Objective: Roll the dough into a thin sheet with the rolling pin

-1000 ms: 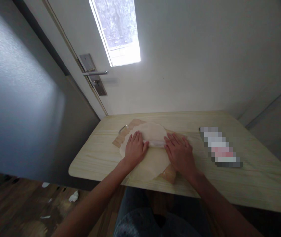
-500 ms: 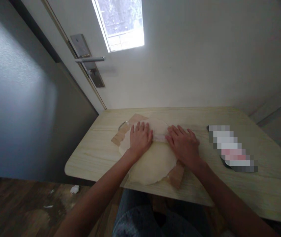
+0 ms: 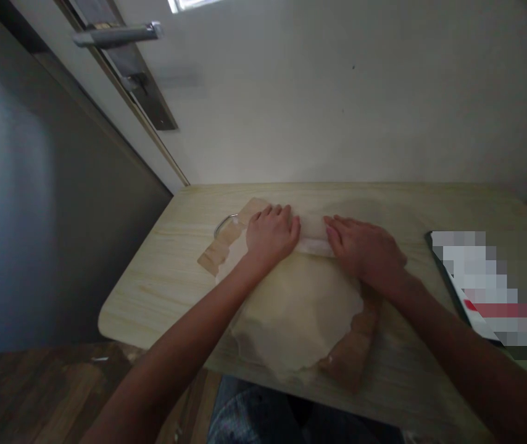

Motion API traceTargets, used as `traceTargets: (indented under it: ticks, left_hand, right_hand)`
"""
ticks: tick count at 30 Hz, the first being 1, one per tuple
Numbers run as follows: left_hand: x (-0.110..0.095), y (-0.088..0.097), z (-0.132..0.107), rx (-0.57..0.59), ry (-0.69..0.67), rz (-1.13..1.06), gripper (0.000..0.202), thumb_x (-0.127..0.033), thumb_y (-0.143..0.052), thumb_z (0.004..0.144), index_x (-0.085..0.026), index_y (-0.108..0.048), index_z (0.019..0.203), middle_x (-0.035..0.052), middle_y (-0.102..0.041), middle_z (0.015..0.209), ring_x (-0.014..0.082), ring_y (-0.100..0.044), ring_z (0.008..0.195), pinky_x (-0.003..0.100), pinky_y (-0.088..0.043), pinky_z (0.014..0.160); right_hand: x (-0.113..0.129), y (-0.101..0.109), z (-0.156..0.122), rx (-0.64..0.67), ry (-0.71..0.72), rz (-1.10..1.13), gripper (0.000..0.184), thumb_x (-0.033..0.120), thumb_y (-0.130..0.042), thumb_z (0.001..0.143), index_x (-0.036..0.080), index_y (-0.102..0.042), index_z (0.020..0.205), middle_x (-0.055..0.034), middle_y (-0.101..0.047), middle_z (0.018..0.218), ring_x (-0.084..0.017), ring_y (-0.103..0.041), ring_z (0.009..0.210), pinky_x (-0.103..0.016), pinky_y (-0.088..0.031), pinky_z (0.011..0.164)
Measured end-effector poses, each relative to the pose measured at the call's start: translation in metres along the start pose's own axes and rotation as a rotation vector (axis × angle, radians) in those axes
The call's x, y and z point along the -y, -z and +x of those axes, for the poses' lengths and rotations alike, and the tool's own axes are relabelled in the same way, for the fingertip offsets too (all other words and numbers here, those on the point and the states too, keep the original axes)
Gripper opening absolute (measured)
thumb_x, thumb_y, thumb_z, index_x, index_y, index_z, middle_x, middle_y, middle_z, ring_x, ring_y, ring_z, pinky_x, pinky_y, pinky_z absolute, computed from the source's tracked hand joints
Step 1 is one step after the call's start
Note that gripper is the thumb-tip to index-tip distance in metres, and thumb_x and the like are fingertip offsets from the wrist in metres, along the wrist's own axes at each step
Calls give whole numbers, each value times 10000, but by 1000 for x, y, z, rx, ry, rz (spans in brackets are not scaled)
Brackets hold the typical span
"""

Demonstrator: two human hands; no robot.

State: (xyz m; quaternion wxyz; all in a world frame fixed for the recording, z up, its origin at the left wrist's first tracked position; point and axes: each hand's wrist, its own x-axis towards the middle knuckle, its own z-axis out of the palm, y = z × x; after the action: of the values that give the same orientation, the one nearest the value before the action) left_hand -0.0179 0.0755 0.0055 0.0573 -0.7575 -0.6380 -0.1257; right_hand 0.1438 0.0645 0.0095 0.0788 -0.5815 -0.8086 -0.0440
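A thin sheet of pale dough (image 3: 298, 311) lies spread over a wooden cutting board (image 3: 351, 354) on a light wooden table (image 3: 161, 271). Across the far part of the dough rests a pale rolling pin (image 3: 312, 233), only its middle showing between my hands. My left hand (image 3: 270, 236) lies flat on the pin's left end, fingers stretched forward. My right hand (image 3: 365, 251) presses flat on its right end, fingers likewise extended. The board's metal handle loop (image 3: 223, 223) sticks out at its far left corner.
A flat dark-edged object (image 3: 458, 290), partly blurred out, lies on the table to the right. Behind the table stands a white door with a metal lever handle (image 3: 118, 34). A dark wall and wooden floor (image 3: 36, 394) lie to the left. My lap is under the table's near edge.
Both hands have pushed the rolling pin away from me toward the far edge of the dough. The view has tilted down and moved closer, and more flattened dough shows behind the hands.
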Motion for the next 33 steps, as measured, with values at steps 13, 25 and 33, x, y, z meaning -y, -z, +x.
traceTargets:
  ticks: [13, 25, 33]
  left_hand:
    - [2, -3, 53, 165, 111, -89, 571, -430, -112, 898, -137, -601, 929, 103, -618, 940, 191, -569, 878, 285, -401, 758]
    - [3, -7, 45, 59, 150, -18, 484, -380, -200, 875, -139, -619, 892, 117, -630, 933, 210, -571, 881, 304, -425, 732]
    - [-1, -2, 22, 65, 174, 10, 463, -369, -214, 862, -144, -613, 928, 122, -615, 974, 232, -529, 957, 338, -403, 773]
  right_hand:
    - [-12, 0, 40, 73, -161, -2, 392, 298, -254, 857, 145, -584, 1004, -107, -642, 895, -193, -582, 751, -271, -368, 583]
    - [-8, 2, 30, 75, -204, 13, 381, 297, -249, 858, 145, -594, 912, -110, -645, 871, -214, -590, 778, -276, -346, 561]
    - [4, 7, 10, 34, -217, -14, 393, 313, -255, 855, 163, -615, 904, -103, -655, 883, -199, -595, 748, -280, -371, 584]
